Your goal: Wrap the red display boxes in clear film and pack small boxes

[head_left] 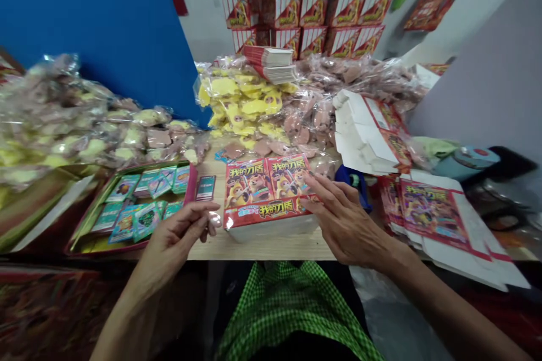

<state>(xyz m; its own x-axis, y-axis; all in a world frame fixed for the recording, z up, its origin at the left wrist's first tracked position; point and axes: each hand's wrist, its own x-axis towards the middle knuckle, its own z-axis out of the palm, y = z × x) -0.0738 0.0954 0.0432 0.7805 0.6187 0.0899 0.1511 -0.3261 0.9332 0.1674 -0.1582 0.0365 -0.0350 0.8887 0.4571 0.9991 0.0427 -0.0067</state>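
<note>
A red printed box with cartoon figures and yellow lettering sits in front of me on the wooden table. Over its right end lies my right hand, fingers stretched out and touching the top. My left hand is just left of the box, thumb and fingers drawn together. A small shiny clear piece shows at its fingertips; I cannot make out what it is. Between the left hand and the box's far corner, a small stack of cards rests on the table. An open tray of teal-backed cards stands at the left.
Bagged yellow pieces and bagged brownish-pink pieces are heaped behind the box, with white-edged booklets on top. Flattened cartons lie at the right, near a blue tape dispenser. Stacked display boxes line the back.
</note>
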